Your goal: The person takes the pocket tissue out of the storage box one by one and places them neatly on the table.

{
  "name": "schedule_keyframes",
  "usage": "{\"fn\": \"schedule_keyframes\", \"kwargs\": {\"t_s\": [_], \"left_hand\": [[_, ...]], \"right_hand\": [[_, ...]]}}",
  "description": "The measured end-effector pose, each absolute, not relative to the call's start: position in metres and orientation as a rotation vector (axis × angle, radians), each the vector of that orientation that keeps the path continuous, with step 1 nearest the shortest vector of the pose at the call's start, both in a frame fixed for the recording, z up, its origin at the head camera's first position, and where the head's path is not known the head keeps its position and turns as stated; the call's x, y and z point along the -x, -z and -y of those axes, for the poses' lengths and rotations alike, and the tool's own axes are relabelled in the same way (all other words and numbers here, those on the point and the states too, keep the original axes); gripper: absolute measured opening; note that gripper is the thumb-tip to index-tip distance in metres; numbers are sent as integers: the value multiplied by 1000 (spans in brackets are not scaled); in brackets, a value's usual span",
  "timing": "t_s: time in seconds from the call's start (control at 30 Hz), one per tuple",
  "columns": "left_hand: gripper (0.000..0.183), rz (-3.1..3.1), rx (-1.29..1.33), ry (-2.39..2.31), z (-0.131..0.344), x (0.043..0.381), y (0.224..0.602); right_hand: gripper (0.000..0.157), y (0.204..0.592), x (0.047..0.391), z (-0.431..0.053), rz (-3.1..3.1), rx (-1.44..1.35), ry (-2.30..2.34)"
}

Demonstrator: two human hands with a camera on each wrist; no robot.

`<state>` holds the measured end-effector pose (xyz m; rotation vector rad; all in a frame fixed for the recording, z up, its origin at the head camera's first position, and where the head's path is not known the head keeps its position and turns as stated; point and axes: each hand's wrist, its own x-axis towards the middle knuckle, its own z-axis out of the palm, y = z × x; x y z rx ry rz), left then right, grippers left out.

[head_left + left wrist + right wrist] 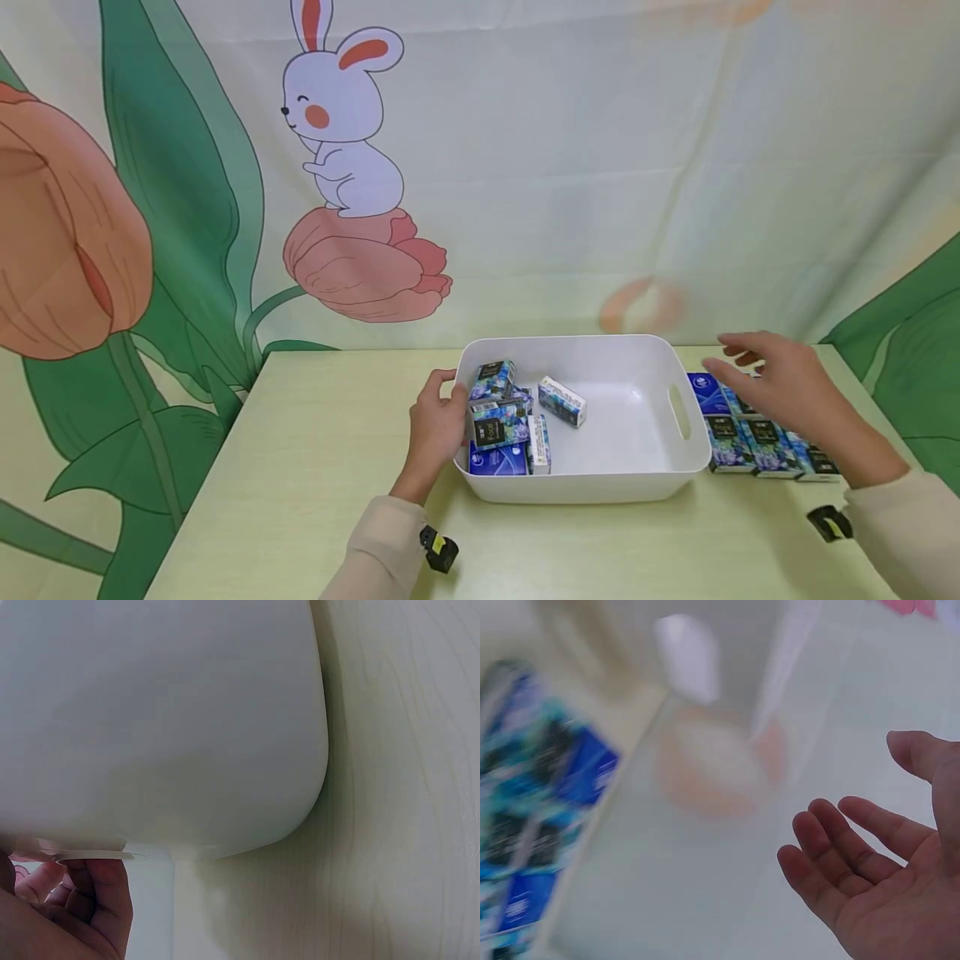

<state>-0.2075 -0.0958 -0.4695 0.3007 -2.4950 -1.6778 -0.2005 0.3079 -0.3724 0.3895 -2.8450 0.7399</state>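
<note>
A white plastic bin (585,488) stands on the table, with several small tissue packs (501,427) piled at its left end and one loose pack (562,402) lying near the middle. My left hand (437,423) grips the bin's left end; in the left wrist view its fingers (109,889) curl at the handle edge. Past the bin's right end, my right hand (787,387) hovers with fingers apart and holds nothing. Beneath and beside it, more tissue packs (767,446) lie in rows on the table, partly hidden by the hand and forearm.
The pale wooden table (300,475) runs back to a curtain (525,208) printed with a rabbit and tulips. A handle slot (679,412) is cut in the bin's right wall. Small black wrist cameras (439,550) sit by both sleeves.
</note>
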Motion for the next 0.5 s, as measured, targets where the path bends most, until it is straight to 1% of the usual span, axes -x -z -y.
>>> {"fn": "schedule_keyframes", "kwargs": {"t_s": [0.13, 0.23, 0.33, 0.5], "left_hand": [[30, 2489, -296, 1676, 97, 208, 470], [30, 2484, -280, 1674, 97, 208, 471], [30, 2483, -288, 1669, 97, 208, 471], [30, 2490, -304, 1664, 96, 208, 469]], "right_hand": [[57, 349, 220, -265, 2900, -502, -731], [54, 341, 237, -237, 2948, -598, -675], [51, 342, 253, -215, 3002, -672, -634], [47, 357, 275, -186, 3121, -845, -547]]}}
